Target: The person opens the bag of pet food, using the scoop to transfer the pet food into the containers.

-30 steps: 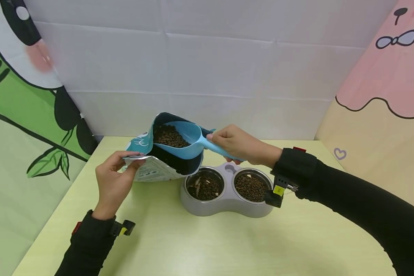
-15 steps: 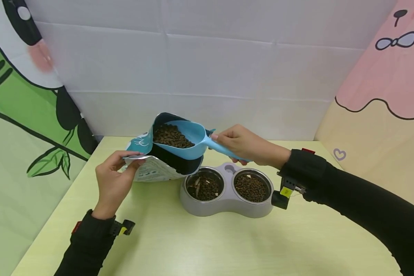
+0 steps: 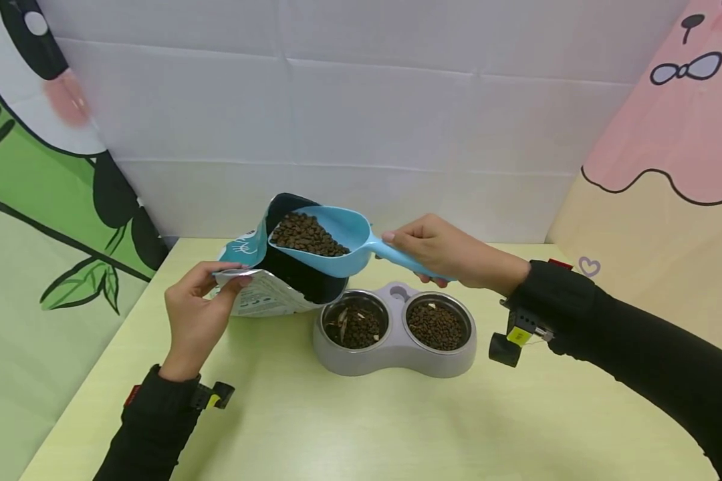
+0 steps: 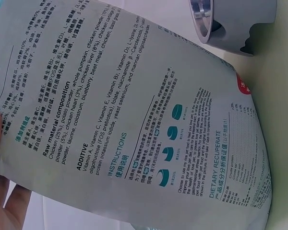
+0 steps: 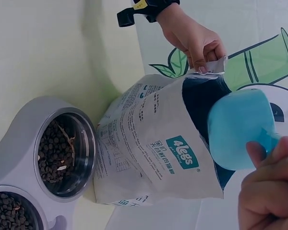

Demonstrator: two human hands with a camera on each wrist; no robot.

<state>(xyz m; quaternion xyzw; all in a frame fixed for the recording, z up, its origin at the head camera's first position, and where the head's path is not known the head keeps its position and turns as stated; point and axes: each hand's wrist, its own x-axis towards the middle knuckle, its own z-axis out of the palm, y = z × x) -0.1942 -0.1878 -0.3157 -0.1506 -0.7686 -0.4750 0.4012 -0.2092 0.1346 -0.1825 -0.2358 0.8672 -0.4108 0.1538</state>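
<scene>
My right hand [image 3: 442, 250] grips the handle of a light blue scoop [image 3: 351, 230]. Brown kibble [image 3: 307, 235] lies in the scoop's front half, and the scoop sits at the mouth of an opened pet food bag [image 3: 271, 294]. With thumb and fingers, my left hand [image 3: 198, 310] pinches the bag's rim at its left corner. The printed bag [image 4: 134, 120] fills most of the left wrist view. Seen from the right wrist, the scoop [image 5: 242, 129] covers part of the bag's dark opening. How much food is inside the bag is hidden.
A grey double feeder [image 3: 391, 361] stands right of the bag on the pale yellow table [image 3: 361, 427]. Both its steel bowls hold kibble; the left bowl [image 3: 355, 323] also has some lighter pieces. White cloth [image 3: 367, 120] hangs behind, with cartoon prints at both sides.
My right hand has drawn the scoop with its kibble slightly to the right, partly out of the bag's mouth. My left hand and the bag have hardly moved.
</scene>
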